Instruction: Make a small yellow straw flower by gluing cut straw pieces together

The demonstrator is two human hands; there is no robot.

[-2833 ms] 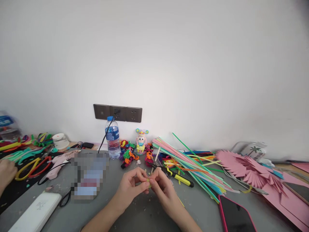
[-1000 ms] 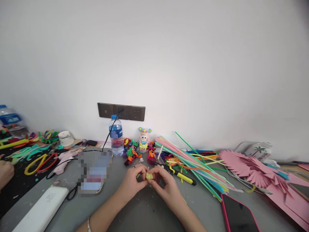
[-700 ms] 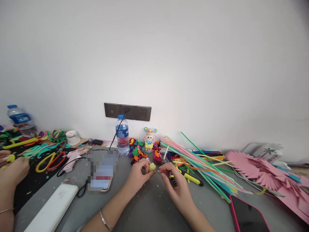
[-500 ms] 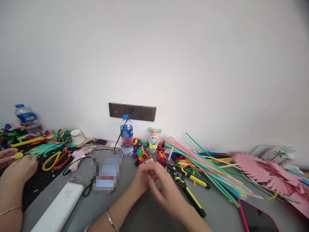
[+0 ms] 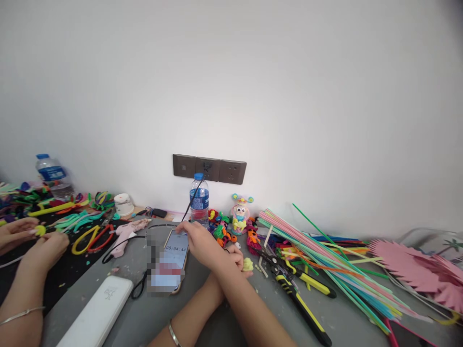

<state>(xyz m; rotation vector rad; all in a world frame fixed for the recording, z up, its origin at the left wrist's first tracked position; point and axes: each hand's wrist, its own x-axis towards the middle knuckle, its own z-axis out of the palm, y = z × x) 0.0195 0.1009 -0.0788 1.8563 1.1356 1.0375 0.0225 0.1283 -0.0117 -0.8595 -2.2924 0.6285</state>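
Observation:
My right hand (image 5: 202, 245) crosses over my left forearm. Its fingers are loosely bent and apart, with a fingertip at the top edge of a phone (image 5: 176, 250) showing a timer. Partly hidden under the right wrist, my left hand (image 5: 236, 259) has its fingers curled; what they grip is too small to make out. A pale yellow lump (image 5: 248, 264) is right beside its fingertips, and a small white ball (image 5: 238, 245) shows just above them. Behind stands a pink clay figure (image 5: 240, 214) with big eyes, with colourful fuzzy pieces (image 5: 222, 231) around it.
Yellow-black pliers (image 5: 302, 308), pipe cleaners (image 5: 325, 260) and pink pleated paper (image 5: 412, 270) lie on the right. A water bottle (image 5: 199, 200) stands behind the phone. On the left are a white power bank (image 5: 97, 308), a pink glue gun (image 5: 123, 236) and another person's hands (image 5: 43, 246) with something yellow.
My right hand has left my left hand and moved left to the phone, whose timer now shows. The yellow lump has come into sight. The view has shifted slightly left.

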